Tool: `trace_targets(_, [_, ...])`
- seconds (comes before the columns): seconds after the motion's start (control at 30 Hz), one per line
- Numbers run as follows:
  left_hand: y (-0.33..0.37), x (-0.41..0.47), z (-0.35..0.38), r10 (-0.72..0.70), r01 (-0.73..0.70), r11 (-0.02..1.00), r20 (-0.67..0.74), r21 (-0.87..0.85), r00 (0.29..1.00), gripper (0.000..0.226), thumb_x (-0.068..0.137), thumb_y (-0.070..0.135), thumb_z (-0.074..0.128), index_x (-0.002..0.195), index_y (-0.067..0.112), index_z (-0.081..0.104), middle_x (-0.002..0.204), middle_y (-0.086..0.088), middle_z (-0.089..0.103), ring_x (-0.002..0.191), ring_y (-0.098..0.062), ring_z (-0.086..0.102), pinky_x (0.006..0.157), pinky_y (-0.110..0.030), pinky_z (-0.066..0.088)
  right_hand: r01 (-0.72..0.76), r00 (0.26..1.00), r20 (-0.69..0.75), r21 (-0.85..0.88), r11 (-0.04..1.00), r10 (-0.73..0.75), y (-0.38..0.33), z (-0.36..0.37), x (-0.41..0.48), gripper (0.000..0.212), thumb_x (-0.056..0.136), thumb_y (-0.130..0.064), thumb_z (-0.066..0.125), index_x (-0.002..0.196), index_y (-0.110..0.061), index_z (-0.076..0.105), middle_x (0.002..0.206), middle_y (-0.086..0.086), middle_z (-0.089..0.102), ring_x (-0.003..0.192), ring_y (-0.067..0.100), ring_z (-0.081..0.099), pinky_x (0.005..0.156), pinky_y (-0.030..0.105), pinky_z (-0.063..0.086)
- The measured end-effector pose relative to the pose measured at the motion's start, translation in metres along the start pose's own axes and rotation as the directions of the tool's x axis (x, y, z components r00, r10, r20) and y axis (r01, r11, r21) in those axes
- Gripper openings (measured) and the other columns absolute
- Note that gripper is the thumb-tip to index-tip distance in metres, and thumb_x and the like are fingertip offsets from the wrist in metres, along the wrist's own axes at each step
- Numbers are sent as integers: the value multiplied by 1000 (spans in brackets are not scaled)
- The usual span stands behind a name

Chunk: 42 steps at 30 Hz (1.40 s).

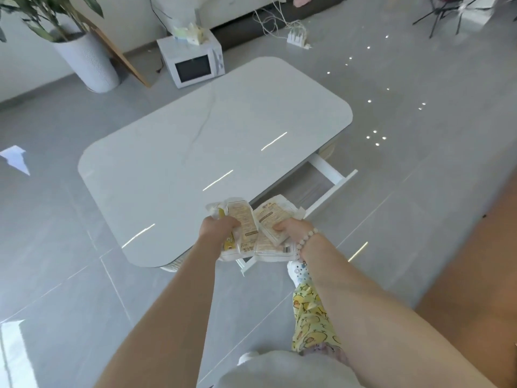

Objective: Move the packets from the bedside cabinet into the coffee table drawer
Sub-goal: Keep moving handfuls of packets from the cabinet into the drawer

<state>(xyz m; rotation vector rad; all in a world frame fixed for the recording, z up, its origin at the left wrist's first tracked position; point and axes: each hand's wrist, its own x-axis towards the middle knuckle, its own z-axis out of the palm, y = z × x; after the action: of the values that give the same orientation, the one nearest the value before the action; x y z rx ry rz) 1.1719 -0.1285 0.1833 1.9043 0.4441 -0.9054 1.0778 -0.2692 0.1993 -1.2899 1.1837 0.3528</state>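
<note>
Your left hand (216, 228) and right hand (292, 229) each have their fingers (279, 227) curled round a bundle of packets (265, 222), held side by side and touching, just above the near end of the open drawer (326, 168). Beyond the drawer lies the white bench (195, 135); farther off, a microwave (193, 65) on the floor (391, 79)

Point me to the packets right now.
Head view, lower centre: packets gripped by left hand and right hand, above the near end of the open drawer.
</note>
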Motion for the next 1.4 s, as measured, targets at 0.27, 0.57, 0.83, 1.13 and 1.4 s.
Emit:
trace_targets(0.27, [55, 50, 98, -163, 159, 983, -37, -93, 986, 39, 82, 10, 63, 120, 6, 52, 109, -13, 63, 97, -29, 63, 86, -41, 54, -112, 990, 67, -145, 983, 123, -57, -82, 98, 40, 91, -17, 59, 125, 3, 53, 112, 13, 63, 99, 28, 61, 81, 31, 48])
trace_targets(0.57, [59, 114, 188, -409, 364, 874, -80, -322, 909, 35, 84, 7, 64, 117, 6, 52, 106, -14, 64, 97, -31, 64, 78, -41, 55, -241, 970, -21, -236, 942, 243, -94, -160, 217, 29, 87, -3, 60, 115, 3, 55, 99, 11, 58, 63, 17, 52, 53, 24, 40])
trace_targets(0.83, [25, 194, 219, -536, 462, 776, -62, -430, 842, 16, 87, 7, 60, 102, 5, 56, 89, -13, 65, 76, -26, 64, 57, -31, 51, -302, 948, -26, -396, 867, 318, -74, -134, 311, 45, 86, -9, 62, 126, 5, 47, 101, 13, 60, 61, 18, 51, 73, 31, 51])
trace_targets(1.13, [-18, 332, 280, -510, 457, 808, -54, -373, 858, 77, 84, 19, 67, 147, 11, 24, 142, -12, 43, 127, -32, 45, 103, -42, 40, -212, 975, -37, -448, 869, 219, -36, -102, 476, 16, 81, -4, 63, 95, -9, 58, 80, 4, 61, 68, 23, 59, 66, 30, 50])
trace_targets(1.4, [-47, 412, 320, -311, 310, 950, -118, -31, 943, 69, 88, 21, 61, 147, 11, 27, 103, 1, 59, 70, -8, 48, 49, -13, 42, -145, 979, 42, -547, 825, 199, 14, -69, 585, 8, 92, -16, 53, 85, -13, 55, 67, -2, 45, 59, 10, 42, 54, 21, 36])
